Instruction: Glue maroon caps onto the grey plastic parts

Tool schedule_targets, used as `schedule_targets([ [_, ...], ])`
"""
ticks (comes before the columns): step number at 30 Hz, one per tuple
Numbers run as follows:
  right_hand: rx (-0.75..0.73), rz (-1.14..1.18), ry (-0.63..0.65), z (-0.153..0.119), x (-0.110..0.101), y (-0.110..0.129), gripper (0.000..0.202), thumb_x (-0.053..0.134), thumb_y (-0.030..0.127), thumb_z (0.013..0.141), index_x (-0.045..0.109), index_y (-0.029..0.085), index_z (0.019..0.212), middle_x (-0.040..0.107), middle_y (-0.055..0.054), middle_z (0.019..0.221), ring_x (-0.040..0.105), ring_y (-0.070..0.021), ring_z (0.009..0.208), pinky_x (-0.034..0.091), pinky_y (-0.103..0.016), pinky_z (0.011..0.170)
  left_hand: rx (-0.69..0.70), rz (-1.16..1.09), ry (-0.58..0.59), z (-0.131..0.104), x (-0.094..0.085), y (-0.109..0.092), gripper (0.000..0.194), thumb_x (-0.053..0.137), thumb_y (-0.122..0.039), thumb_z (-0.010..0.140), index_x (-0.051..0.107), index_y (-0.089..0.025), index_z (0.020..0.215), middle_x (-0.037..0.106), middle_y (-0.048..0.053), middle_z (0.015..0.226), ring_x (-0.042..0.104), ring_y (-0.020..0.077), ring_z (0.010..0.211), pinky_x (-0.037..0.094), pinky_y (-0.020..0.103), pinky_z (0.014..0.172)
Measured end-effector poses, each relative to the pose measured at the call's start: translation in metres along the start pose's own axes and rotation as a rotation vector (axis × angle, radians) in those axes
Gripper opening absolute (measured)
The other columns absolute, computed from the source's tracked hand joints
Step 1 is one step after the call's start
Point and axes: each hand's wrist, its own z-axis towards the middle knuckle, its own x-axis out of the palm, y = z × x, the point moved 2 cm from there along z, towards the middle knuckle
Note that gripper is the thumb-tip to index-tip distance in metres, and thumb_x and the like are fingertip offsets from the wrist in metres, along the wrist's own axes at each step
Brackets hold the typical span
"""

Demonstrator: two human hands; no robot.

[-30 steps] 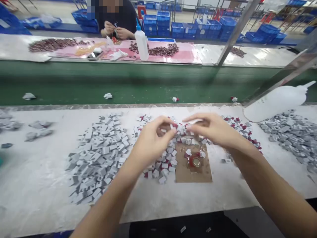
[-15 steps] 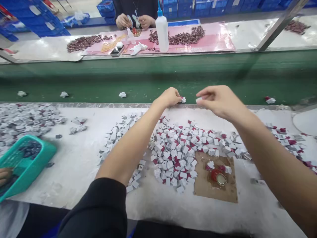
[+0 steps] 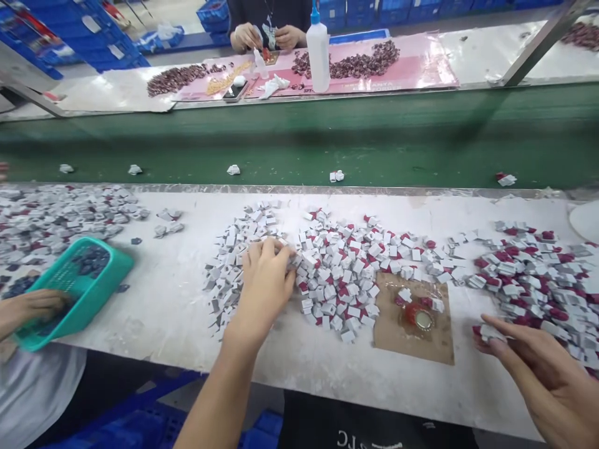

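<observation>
My left hand (image 3: 266, 277) reaches down into a pile of small white-grey plastic blocks (image 3: 227, 265), fingers curled; whatever its fingertips grip is hidden. At the right, my right hand (image 3: 538, 368) pinches a small white and dark-red plastic piece (image 3: 491, 333) between thumb and fingers. Beside it lies a heap of similar white and dark-red pieces (image 3: 519, 280). Between my hands spreads a larger pile of white blocks with red parts (image 3: 337, 268). A brown cardboard square (image 3: 412, 349) carries a bottle cap (image 3: 423, 320) in a red wet patch, with two pieces near it.
A green conveyor belt (image 3: 281, 143) runs across, with a white piece (image 3: 336, 176) and several others spaced along it. At left, a co-worker's hand (image 3: 35, 308) is in a teal basket (image 3: 107, 274) of dark parts. Opposite, another person works behind a white bottle (image 3: 319, 56).
Both hands have come back from the belt: the left to the block pile, the right to the lower right with a piece. A white piece now lies on the belt where they were.
</observation>
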Motion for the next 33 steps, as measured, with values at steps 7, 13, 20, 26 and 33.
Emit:
schedule_targets([
  [7,-0.038,-0.057,0.019,-0.001,0.005,0.008,0.046,0.07,0.072,0.108,0.09,0.03,0.111,0.09,-0.009,0.115,0.087,-0.03,0.094,0.069,-0.04,0.077,0.047,-0.002,-0.026,0.003,0.007,0.004,0.027,0.062,-0.019,0.108,0.085,-0.021,0.122,0.074,0.021,0.147,0.06,0.0474,0.137,0.051,0.066,0.115],
  [13,-0.064,-0.034,0.065,-0.001,-0.009,0.009,0.042,0.079,0.071,0.101,0.092,0.032,0.104,0.092,-0.007,0.101,0.084,-0.0279,0.066,0.068,-0.039,0.057,0.039,-0.034,-0.063,0.004,0.012,0.007,0.029,0.057,-0.032,0.114,0.085,-0.025,0.116,0.076,0.019,0.146,0.062,0.0474,0.138,0.051,0.065,0.112],
  [20,0.036,-0.017,0.042,0.001,-0.008,0.014,0.046,0.082,0.076,0.095,0.094,0.032,0.099,0.093,-0.008,0.097,0.086,-0.0311,0.066,0.069,-0.04,0.058,0.018,0.004,-0.091,0.008,0.012,0.0,0.026,0.059,-0.026,0.11,0.084,-0.022,0.106,0.076,0.023,0.146,0.061,0.0518,0.14,0.051,0.07,0.113],
  [26,0.143,0.078,-0.049,0.0,-0.007,0.029,0.028,0.088,0.054,0.094,0.095,0.032,0.11,0.092,-0.007,0.102,0.089,-0.03,0.082,0.075,-0.038,0.073,0.03,-0.052,-0.149,-0.002,-0.003,-0.007,0.02,0.06,-0.027,0.109,0.079,-0.024,0.107,0.081,0.022,0.137,0.064,0.0523,0.144,0.051,0.072,0.121],
  [33,0.077,0.309,0.042,0.005,0.009,0.073,0.009,0.087,0.036,0.105,0.095,0.035,0.111,0.093,-0.005,0.11,0.09,-0.0284,0.098,0.077,-0.039,0.083,-0.074,-0.659,-0.28,-0.077,-0.005,-0.044,0.016,0.087,-0.039,0.1,0.083,-0.039,0.116,0.083,-0.001,0.113,0.079,0.0286,0.102,0.064,0.045,0.095],
])
